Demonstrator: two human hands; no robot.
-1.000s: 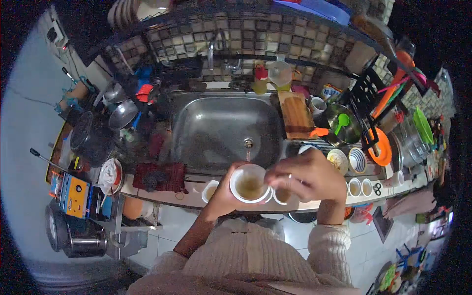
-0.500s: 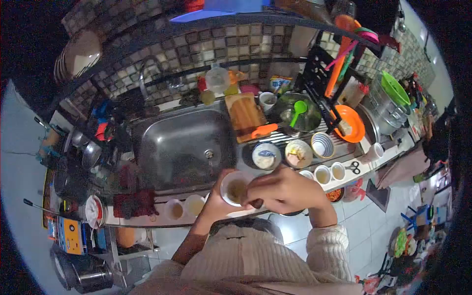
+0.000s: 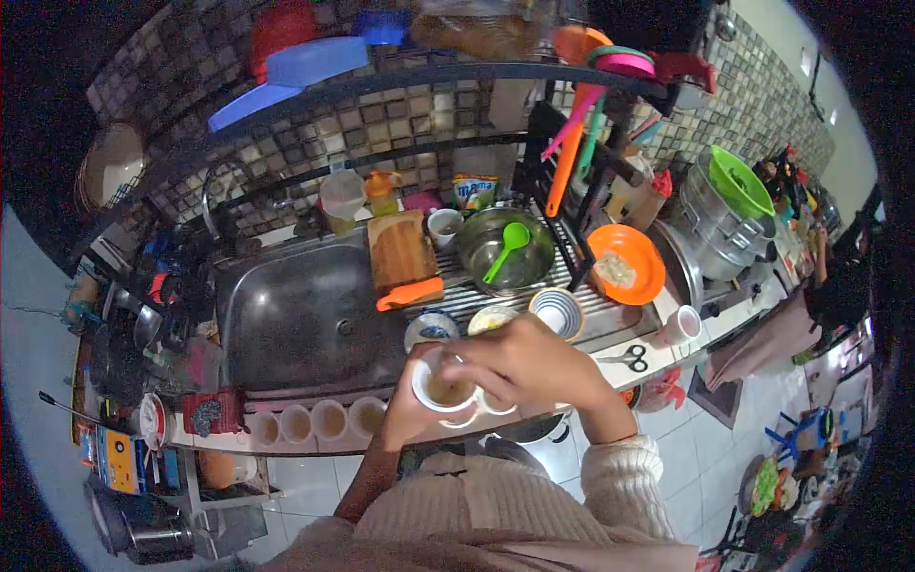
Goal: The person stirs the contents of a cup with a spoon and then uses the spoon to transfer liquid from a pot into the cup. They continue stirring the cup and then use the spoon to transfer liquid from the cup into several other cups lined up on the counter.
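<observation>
My left hand (image 3: 405, 410) is wrapped round a white cup (image 3: 444, 386) with brownish contents, held over the counter's front edge. Over the cup's mouth, my right hand (image 3: 519, 360) has its fingers bent together, and whatever they hold is too small to make out. Several filled cups (image 3: 330, 419) stand in a row to the left along the edge. Just behind my hands are a bowl with blue and white contents (image 3: 431, 329), a bowl with yellowish contents (image 3: 493, 319) and a striped bowl (image 3: 557, 314).
Left of centre is the sink (image 3: 315, 315). Behind lie a wooden board (image 3: 402, 250), an orange-handled knife (image 3: 410, 294) and a steel bowl (image 3: 505, 250) with a green spoon. To the right are an orange plate (image 3: 640, 272), scissors (image 3: 633, 358) and a tipped cup (image 3: 680, 327).
The view has shifted to the right, so the counter items appear further left. My left hand still holds a cup, and my right hand remains at its mouth. More filled cups show on the left.
</observation>
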